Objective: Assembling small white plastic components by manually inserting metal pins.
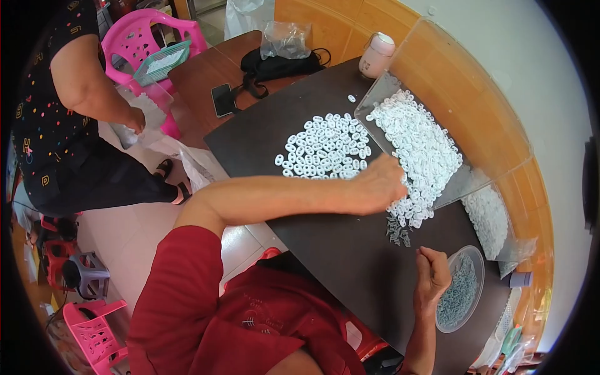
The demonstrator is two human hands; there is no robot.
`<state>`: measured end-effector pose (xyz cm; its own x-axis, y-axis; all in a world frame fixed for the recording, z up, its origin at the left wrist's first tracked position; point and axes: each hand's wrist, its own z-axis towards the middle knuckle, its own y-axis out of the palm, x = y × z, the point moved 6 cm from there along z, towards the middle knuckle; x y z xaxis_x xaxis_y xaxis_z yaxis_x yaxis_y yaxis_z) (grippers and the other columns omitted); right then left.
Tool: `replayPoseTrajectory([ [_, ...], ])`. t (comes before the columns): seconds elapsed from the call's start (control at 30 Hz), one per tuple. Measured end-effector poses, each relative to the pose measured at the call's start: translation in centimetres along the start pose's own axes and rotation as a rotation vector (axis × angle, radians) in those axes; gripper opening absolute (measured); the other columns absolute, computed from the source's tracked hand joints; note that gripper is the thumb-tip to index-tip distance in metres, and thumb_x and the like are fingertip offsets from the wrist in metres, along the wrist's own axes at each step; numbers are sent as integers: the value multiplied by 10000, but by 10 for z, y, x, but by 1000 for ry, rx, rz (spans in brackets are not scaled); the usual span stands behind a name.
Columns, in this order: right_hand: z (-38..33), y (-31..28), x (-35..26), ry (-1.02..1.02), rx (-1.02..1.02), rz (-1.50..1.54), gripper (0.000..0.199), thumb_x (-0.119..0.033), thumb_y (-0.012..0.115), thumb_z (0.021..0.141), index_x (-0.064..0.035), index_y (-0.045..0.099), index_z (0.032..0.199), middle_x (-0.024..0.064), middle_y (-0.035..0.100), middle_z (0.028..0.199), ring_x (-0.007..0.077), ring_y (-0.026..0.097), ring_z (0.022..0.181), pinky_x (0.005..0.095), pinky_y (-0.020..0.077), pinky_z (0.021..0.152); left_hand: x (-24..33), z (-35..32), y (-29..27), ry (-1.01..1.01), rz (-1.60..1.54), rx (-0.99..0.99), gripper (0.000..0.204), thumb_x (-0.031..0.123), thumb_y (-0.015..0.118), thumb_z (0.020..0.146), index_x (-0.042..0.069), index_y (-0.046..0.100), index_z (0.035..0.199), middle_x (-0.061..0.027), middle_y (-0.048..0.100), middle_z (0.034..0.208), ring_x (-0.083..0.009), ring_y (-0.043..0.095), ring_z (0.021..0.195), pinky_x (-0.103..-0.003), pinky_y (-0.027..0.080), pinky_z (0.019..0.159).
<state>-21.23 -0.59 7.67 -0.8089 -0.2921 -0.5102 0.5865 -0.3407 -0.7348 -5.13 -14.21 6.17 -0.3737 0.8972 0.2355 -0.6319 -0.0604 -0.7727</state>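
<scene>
My left hand [380, 185] is at the near left edge of a big heap of small white oval plastic pieces with two holes [419, 140]. Its fingers are curled down, and whatever they hold is hidden. Below it, a few small grey screws [397, 231] lie on the dark table. My right hand [432, 275] is raised beside a round clear tub of grey screws [459, 290]. Thumb and fingers are pressed together there; what sits between them is too small to make out. More white oval pieces [325, 145] lie spread out left of the heap.
A clear-walled tray [437, 200] surrounds the heap. A pink bottle [377, 55], a phone [223, 100] and a black bag [281, 64] stand or lie farther back. A bag of white pieces [486, 219] is at the right. Another person [75, 106] stands left, near a pink chair [134, 40].
</scene>
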Motion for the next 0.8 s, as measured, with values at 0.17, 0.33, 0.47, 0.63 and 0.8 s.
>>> replayPoseTrajectory([
  [0.17,-1,42,-16,368,-101,565,91,-60,614,863,26,621,891,21,622,791,73,535,718,205,431,647,60,-26,-17,43,-273,84,179,41,609,606,61,495,743,-88,511,742,-283,503,775,-380,385,665],
  [0.33,-8,51,-34,350,-136,570,120,-97,607,868,19,617,841,28,602,727,85,537,674,206,422,634,67,-47,-28,-94,-482,232,217,3,652,675,40,522,844,-69,542,754,-269,503,731,-376,411,642],
  [0.47,-9,43,-49,324,-106,621,102,-69,584,845,22,596,802,39,580,690,87,510,634,202,394,596,65,-60,-31,-338,-833,138,209,-6,669,713,30,541,875,-59,567,740,-195,552,708,-320,445,627],
  [0.63,-14,44,-50,308,35,664,83,-32,559,839,14,583,774,40,561,678,87,489,620,201,374,580,73,-79,8,-651,-1726,393,148,21,649,806,-15,584,934,-38,595,767,-84,580,693,-218,480,628],
  [0.8,-18,46,-55,368,85,514,69,-31,592,835,13,599,782,19,566,709,80,509,647,198,396,603,75,-89,15,-785,-1587,371,72,17,624,820,-18,619,883,-41,615,782,-92,587,703,-221,482,627],
])
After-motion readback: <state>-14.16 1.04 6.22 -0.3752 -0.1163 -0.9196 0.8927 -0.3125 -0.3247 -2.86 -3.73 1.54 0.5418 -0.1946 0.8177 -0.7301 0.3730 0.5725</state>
